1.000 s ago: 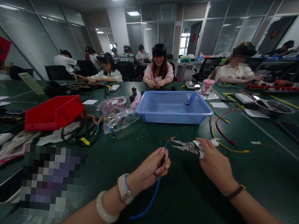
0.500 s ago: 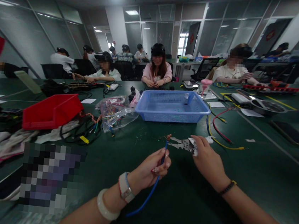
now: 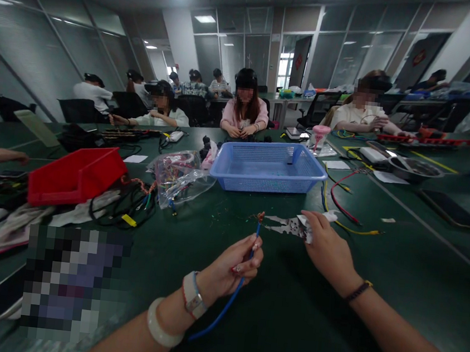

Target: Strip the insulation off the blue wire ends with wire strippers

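My left hand (image 3: 240, 263) is closed around a blue wire (image 3: 220, 315), pinching it below its upper end. Bare copper strands (image 3: 260, 216) splay out at that end, while the other end curves down toward the table. In my right hand (image 3: 328, 244) is a pair of wire strippers (image 3: 286, 225), with white wrapping about the handles. Their notched metal jaws point left and lie close beside the copper strands; I cannot tell whether they touch.
A blue plastic basket (image 3: 265, 186) stands ahead of my hands. On the left are a red bin (image 3: 75, 179), a clear bag of wires (image 3: 180, 176) and a phone (image 3: 0, 291). Red and yellow wires (image 3: 343, 207) lie to the right. Co-workers sit across the table.
The view has shifted slightly to the right. My hands keep nearly the same pose, with the blue wire and strippers still held. A co-worker's arm at the far left reaches further in.
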`<action>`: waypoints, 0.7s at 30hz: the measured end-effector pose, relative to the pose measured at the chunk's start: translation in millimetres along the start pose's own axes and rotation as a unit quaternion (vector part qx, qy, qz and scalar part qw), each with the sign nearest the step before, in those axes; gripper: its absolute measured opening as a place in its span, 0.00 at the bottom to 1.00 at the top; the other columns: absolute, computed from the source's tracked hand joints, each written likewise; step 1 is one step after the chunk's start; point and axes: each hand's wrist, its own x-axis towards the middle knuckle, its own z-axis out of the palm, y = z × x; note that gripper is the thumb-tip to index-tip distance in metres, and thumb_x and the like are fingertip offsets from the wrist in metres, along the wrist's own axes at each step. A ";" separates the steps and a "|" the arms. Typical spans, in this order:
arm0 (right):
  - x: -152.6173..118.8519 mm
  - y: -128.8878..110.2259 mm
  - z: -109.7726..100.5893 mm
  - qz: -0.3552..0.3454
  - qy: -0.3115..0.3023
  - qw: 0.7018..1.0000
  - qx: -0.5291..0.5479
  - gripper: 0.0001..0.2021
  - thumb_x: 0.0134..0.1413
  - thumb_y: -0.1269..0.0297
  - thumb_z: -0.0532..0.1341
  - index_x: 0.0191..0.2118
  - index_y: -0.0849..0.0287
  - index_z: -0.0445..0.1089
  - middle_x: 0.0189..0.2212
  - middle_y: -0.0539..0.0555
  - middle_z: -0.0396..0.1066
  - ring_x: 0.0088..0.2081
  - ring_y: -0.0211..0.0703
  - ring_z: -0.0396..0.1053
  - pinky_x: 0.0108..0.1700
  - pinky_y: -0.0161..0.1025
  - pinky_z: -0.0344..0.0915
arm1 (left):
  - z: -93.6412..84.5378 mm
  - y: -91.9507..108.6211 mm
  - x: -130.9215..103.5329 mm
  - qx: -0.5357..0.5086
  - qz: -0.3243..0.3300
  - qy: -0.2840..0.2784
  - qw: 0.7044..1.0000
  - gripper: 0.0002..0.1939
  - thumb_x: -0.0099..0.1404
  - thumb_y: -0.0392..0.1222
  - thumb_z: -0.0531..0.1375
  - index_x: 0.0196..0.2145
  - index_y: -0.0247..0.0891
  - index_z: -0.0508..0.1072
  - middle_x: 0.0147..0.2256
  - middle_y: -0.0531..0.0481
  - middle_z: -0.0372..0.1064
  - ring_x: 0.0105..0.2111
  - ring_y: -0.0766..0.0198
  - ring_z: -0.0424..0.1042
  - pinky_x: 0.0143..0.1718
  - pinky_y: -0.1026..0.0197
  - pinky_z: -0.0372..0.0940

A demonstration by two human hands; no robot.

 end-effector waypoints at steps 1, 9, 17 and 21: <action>-0.7 -1.8 0.3 -0.005 -0.003 1.000 0.004 0.25 0.54 0.73 0.52 0.58 0.57 0.56 0.57 0.58 0.62 0.48 0.50 0.69 0.35 0.40 0.69 | -0.1 -0.4 -0.3 0.005 -0.003 -0.003 1.000 0.13 0.70 0.46 0.52 0.30 0.36 0.60 0.20 0.58 0.61 0.09 0.82 0.41 0.11 0.77 0.39; -4.0 -11.4 0.7 -0.018 -0.022 0.999 0.024 0.22 0.55 0.70 0.54 0.57 0.57 0.58 0.54 0.60 0.64 0.45 0.49 0.70 0.35 0.41 0.67 | 4.0 -5.4 -1.8 0.049 -0.006 -0.015 0.999 0.13 0.70 0.49 0.53 0.32 0.37 0.61 0.20 0.58 0.63 0.09 0.81 0.42 0.12 0.75 0.42; -7.6 -20.5 -7.9 -0.014 -0.064 0.998 0.009 0.12 0.59 0.67 0.53 0.48 0.57 0.63 0.44 0.57 0.68 0.36 0.45 0.71 0.29 0.38 0.61 | 7.7 -7.8 -1.0 0.075 0.042 -0.022 0.996 0.12 0.70 0.48 0.52 0.33 0.37 0.61 0.20 0.55 0.66 0.10 0.79 0.45 0.13 0.74 0.43; -9.5 -25.2 -15.4 -0.010 -0.096 0.995 0.021 0.10 0.62 0.64 0.50 0.45 0.56 0.64 0.41 0.56 0.69 0.32 0.42 0.71 0.27 0.37 0.58 | 6.5 -8.7 -0.2 0.087 0.071 -0.037 0.993 0.13 0.71 0.48 0.49 0.33 0.37 0.62 0.21 0.54 0.67 0.10 0.79 0.48 0.13 0.75 0.45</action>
